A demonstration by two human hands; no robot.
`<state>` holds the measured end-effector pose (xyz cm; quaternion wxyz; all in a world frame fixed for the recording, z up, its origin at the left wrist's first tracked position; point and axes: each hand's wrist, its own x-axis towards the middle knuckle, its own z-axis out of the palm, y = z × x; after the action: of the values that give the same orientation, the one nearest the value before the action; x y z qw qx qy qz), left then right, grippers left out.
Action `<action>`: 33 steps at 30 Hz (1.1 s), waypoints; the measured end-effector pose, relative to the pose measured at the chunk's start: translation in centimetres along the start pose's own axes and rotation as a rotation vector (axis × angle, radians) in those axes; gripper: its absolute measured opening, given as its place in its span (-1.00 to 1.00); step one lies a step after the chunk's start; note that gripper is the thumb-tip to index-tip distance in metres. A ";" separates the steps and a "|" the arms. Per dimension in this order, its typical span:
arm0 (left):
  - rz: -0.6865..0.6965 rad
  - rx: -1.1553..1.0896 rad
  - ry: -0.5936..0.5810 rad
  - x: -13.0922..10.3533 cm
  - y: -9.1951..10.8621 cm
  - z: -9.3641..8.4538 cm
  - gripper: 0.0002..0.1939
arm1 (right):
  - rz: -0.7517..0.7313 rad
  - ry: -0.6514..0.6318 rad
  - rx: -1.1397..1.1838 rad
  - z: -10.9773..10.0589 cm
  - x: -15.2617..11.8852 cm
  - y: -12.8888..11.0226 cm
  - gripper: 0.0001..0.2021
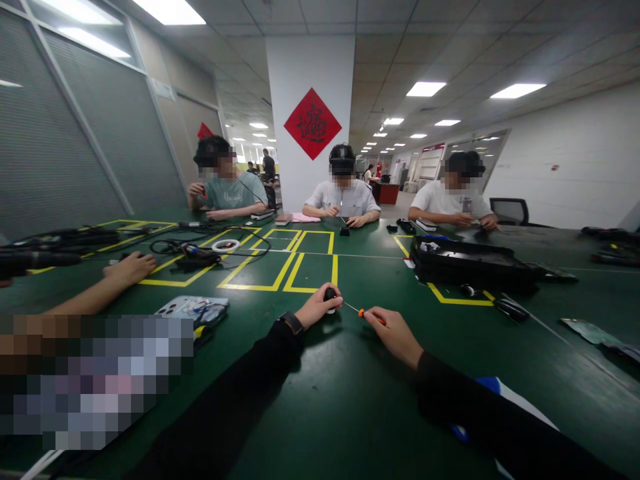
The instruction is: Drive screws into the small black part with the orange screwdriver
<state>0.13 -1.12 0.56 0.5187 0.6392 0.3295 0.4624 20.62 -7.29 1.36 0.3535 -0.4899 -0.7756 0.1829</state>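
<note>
My left hand (318, 305) is closed around a small black, rounded part (330, 294) with a pale underside, just above the green table (320, 393). In my right hand (396, 333) is a screwdriver (362, 313) with an orange and black handle. Its thin shaft points left, and the tip meets or nearly meets the black part; the exact contact is too small to tell. A dark watch sits on my left wrist.
A long black tray (470, 263) stands at right, near a black tool-like object (510, 309). Cables and a white ring (226, 246) lie at left, by a co-worker's hand (131, 268). Yellow tape (250, 288) marks the table. Several people sit around it.
</note>
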 end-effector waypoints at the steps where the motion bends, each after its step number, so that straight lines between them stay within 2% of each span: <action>1: 0.018 0.017 0.000 0.0 0.0 0.0 -0.74 | 0.001 0.005 -0.022 0.0 0.1 0.0 -0.67; 3: 0.057 0.047 0.007 0.0 -0.1 -0.1 -0.74 | -0.015 0.013 -0.037 -0.2 0.3 0.1 -0.67; 7: 0.096 0.076 0.059 0.0 -0.4 -0.4 -0.73 | -0.084 -0.003 -0.003 -0.8 1.1 -0.1 -0.79; 12: 0.099 0.092 0.109 0.0 -0.5 -0.6 -0.75 | -0.032 -0.076 -0.007 -1.0 2.2 -0.7 -0.78; 16: 0.074 0.058 0.148 0.0 -0.6 -0.6 -0.74 | -0.027 -0.013 -0.064 0.0 1.9 -0.8 -0.76; 22: 0.072 0.040 0.131 0.2 -0.8 -0.6 -0.74 | -0.089 0.090 -0.044 0.9 0.9 -0.2 -0.79; 27: 0.082 0.064 0.115 0.2 -0.8 -0.6 -0.76 | -0.057 0.077 -0.021 0.6 0.9 0.0 -0.78; 33: 0.065 0.037 0.156 0.2 -0.8 -0.5 -0.75 | -0.045 0.093 -0.085 0.6 1.1 0.1 -0.77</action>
<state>-0.17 -0.56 -0.11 0.4642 0.6213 0.3564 0.5211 19.97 -6.26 1.28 0.3720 -0.4948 -0.7763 0.1190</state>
